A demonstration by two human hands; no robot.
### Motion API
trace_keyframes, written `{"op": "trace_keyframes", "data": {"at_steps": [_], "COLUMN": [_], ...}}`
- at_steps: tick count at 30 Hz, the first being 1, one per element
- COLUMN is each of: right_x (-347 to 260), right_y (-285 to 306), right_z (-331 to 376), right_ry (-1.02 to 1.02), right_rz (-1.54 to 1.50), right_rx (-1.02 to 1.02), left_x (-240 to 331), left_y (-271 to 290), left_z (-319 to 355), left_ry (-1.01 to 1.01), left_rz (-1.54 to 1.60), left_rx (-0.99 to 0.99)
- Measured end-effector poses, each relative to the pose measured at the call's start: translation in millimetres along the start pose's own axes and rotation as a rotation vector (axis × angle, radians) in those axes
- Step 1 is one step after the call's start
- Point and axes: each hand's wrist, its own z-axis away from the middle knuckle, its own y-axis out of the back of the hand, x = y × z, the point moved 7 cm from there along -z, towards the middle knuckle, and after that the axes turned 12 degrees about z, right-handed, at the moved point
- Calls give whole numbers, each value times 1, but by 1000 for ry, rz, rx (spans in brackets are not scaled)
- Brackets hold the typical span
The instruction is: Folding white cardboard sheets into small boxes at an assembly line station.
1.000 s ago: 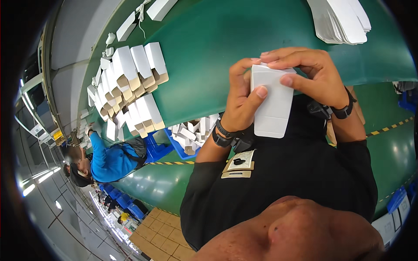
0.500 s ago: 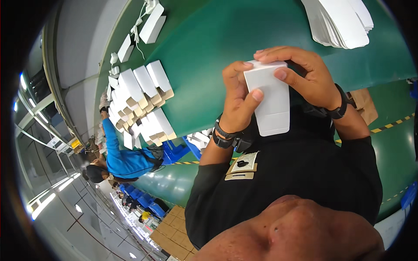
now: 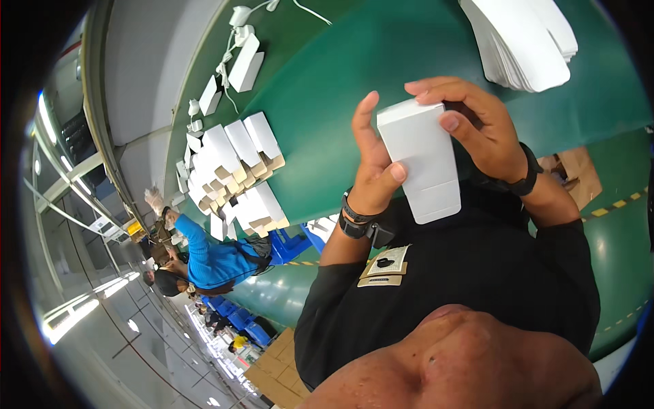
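Observation:
A slim white carton (image 3: 422, 163) is held tilted in front of my chest, its top end closed and a flap line showing near its lower end. My right hand (image 3: 480, 129) grips its upper right corner, thumb on the front face and fingers over the top edge. At the carton's left side, my left hand (image 3: 375, 163) supports it with the thumb against the edge. The left index finger points up, off the carton; the other left fingers are mostly hidden.
A stack of flat white carton blanks (image 3: 521, 44) lies at the far right of the green table (image 3: 340, 102). Several formed cartons (image 3: 235, 163) sit in rows at left. White chargers with cables (image 3: 225, 65) lie beyond. A person in blue (image 3: 228, 262) works at left.
My left fingers have lifted off the carton's top edge and straightened. The carton has tilted and dropped slightly. At left, the person's arm has moved.

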Motion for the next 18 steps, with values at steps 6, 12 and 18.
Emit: {"op": "trace_keyframes", "data": {"at_steps": [6,12,18], "right_x": [-64,-66,-77], "right_y": [47,95,106], "right_z": [-10,4,6], "right_ry": [354,68,134], "right_rz": [917,1536,1401], "right_rx": [183,13,-43], "left_x": [30,82,104], "left_y": [81,212,291], "left_z": [-51,-159,-149], "left_ry": [-106,-321,-327], "left_rz": [100,1,-601], "left_rx": [311,556,647]}}
